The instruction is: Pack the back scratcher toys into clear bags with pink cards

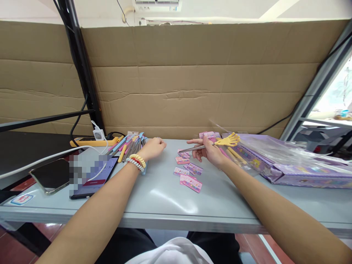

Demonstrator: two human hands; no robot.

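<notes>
Light glances off the grey tabletop (154,190), and nearest in the middle we have small pink and purple cards (191,183) in a loose scatter, straggling away from the near edge. Over on the left, two phones (52,176) lie side by side.

Now the arms, both stretched forward over the edge! Left hand (155,147): low over the table, back of the hand up, fingers curled under, bracelets (137,161) at the wrist; whether it grips anything, we cannot tell. Just beside it, a bundle of colourful sticks (126,146). Right hand (210,151): closed around a yellow hand-shaped scratcher (227,140), index finger pointing left, the metal rod slanting out by the farther cards, yellow head off to the right.

On to the containers: a purple box (310,179) lies at the right, clear plastic (297,150) spread over its top, contents impossible to make out. Yellow-handled sticks (237,156) sit by its left side. Behind it all, a cardboard wall (192,80) spans the view, with an air conditioner (157,5) up above!
</notes>
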